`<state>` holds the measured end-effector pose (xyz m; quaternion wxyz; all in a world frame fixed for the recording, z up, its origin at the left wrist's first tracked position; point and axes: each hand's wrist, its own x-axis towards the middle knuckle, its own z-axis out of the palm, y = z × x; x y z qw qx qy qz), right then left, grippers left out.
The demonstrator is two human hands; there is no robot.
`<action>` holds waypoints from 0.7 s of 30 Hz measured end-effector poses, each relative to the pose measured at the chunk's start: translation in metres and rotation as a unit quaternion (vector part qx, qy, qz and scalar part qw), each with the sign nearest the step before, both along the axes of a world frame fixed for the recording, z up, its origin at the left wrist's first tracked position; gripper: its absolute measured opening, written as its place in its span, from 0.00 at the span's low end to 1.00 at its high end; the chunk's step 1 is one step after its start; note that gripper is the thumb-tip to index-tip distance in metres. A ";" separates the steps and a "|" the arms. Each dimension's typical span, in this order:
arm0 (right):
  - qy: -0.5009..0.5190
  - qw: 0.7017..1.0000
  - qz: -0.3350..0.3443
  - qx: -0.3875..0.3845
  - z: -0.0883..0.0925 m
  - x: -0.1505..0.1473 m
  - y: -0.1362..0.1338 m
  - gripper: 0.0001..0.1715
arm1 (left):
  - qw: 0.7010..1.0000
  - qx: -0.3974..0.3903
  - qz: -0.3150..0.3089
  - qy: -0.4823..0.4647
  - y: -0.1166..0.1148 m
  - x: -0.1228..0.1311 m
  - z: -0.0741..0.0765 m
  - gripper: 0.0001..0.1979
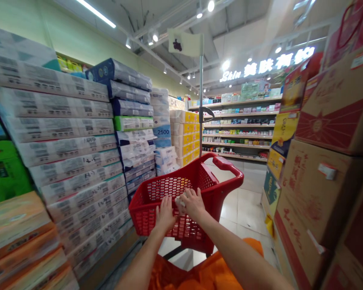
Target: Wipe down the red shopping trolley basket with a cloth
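A red plastic shopping basket cart (157, 193) stands in the aisle right in front of me, with a red handle at its far end and a grey pole bearing a white flag (185, 42). My left hand (164, 215) rests on the cart's near rim with its fingers stretched forward. Beside it, my right hand (192, 202) is closed on a small white crumpled thing (179, 202) over the same rim. The two hands almost touch.
Tall stacks of wrapped tissue packs (66, 161) line the left side. Brown and red cardboard boxes (323, 169) are piled on the right. Shelves of small goods (238, 129) stand ahead under a lit sign. The tiled floor (245, 209) runs past the cart.
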<state>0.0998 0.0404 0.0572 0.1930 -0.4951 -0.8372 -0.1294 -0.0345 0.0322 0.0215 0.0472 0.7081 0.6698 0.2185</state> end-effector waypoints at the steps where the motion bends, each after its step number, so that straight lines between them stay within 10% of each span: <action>1: -0.007 1.000 0.000 0.010 -0.001 -0.001 0.003 0.14 | 0.999 -0.025 0.018 0.031 -0.004 -0.005 0.001 0.40; 5: -0.006 0.997 0.000 0.076 0.003 0.030 0.010 0.11 | 0.994 -0.064 0.014 0.091 -0.011 -0.009 0.006 0.40; 12: 0.090 0.963 -0.143 0.211 0.036 0.169 0.006 0.12 | 0.990 -0.086 0.008 0.110 -0.008 -0.002 0.009 0.41; 21: 0.019 0.991 -0.052 0.125 0.017 0.104 0.007 0.23 | 0.988 -0.111 -0.005 0.111 -0.014 0.004 0.019 0.41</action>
